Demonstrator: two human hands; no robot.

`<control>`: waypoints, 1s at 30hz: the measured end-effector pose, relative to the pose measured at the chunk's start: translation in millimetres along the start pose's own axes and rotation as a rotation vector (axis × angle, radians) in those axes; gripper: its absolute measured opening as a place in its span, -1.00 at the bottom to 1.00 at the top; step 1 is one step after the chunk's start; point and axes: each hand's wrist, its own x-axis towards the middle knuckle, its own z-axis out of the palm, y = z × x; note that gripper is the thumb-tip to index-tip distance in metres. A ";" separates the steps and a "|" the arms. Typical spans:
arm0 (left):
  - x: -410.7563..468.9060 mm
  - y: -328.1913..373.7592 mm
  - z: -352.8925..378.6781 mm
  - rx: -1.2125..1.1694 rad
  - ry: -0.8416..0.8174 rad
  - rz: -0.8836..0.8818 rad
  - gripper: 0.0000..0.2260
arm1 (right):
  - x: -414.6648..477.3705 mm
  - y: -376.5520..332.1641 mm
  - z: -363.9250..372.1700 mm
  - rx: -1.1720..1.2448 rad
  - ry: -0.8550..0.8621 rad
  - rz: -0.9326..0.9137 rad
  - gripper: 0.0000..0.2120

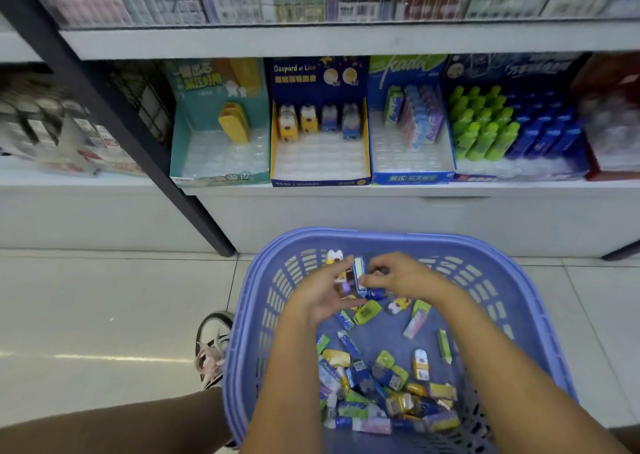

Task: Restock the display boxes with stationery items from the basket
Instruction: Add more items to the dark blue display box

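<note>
A blue plastic basket (495, 280) sits on the floor in front of me, its bottom strewn with several small stationery items (384, 381). Both hands are inside it near the far side. My left hand (323, 297) holds a small bunch of character erasers (341, 273), palm turned inward. My right hand (394, 275) pinches a small blue and white packet (359, 273) right beside them. On the low shelf stand the display boxes: teal (194, 142), dark blue with yellow trim (318, 173), blue (412, 173), and one with green and blue bottles (512, 135).
A dark slanted shelf post (138, 135) comes down to the floor left of the basket. My shoe (213, 346) and leg (104, 426) are at the basket's left. A red box (613, 124) sits at the far right. The upper shelf (346, 38) overhangs the boxes.
</note>
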 end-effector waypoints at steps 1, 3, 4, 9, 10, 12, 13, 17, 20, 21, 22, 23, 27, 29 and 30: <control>-6.2 3.9 4.5 -0.112 -0.053 0.013 -0.84 | -3.4 -10.6 -6.5 -0.031 0.042 -0.036 -0.78; -18.0 12.8 10.5 -0.266 -0.098 0.046 -0.78 | -11.3 -29.1 -20.0 -0.027 0.090 -0.077 -0.77; -24.0 18.2 12.4 -0.315 -0.107 0.061 -0.72 | -16.2 -35.8 -26.5 0.004 0.088 -0.090 -0.72; -49.1 52.6 15.6 -0.468 -0.113 0.135 -0.62 | -34.4 -62.5 -55.1 0.436 0.067 -0.150 -0.49; -53.1 59.5 16.0 -0.460 -0.089 0.166 -0.66 | -36.0 -68.3 -59.5 0.560 0.087 -0.135 -0.56; -58.9 71.4 16.0 -0.431 -0.051 0.245 -0.72 | -36.2 -76.6 -69.0 0.799 0.107 -0.078 -0.69; -61.2 76.1 16.2 -0.419 -0.039 0.282 -0.73 | -35.9 -79.9 -73.7 0.914 0.091 -0.052 -0.69; -65.5 88.8 16.2 -0.374 0.020 0.391 -0.76 | -28.4 -95.0 -84.6 1.245 0.057 0.045 -0.68; -64.0 92.7 16.1 -0.325 0.043 0.427 -0.81 | -12.8 -106.3 -92.7 1.290 0.169 0.061 -0.75; -63.0 93.0 15.8 -0.316 0.044 0.432 -0.82 | -7.2 -110.4 -97.1 1.298 0.192 0.042 -0.77; -62.4 93.1 15.3 -0.310 0.043 0.436 -0.83 | -2.0 -115.2 -102.0 1.297 0.204 0.021 -0.79; -61.6 93.3 14.8 -0.304 0.041 0.440 -0.83 | 2.9 -119.9 -106.8 1.281 0.212 0.000 -0.80; -60.1 95.1 10.5 -0.315 0.026 0.458 -0.84 | 27.0 -135.6 -117.3 1.049 0.309 -0.061 -0.77; -60.3 97.3 7.7 -0.334 0.016 0.476 -0.84 | 42.0 -139.9 -118.7 0.832 0.387 -0.102 -0.79; -60.5 98.5 6.1 -0.345 0.015 0.485 -0.84 | 50.3 -141.6 -120.0 0.715 0.424 -0.116 -0.79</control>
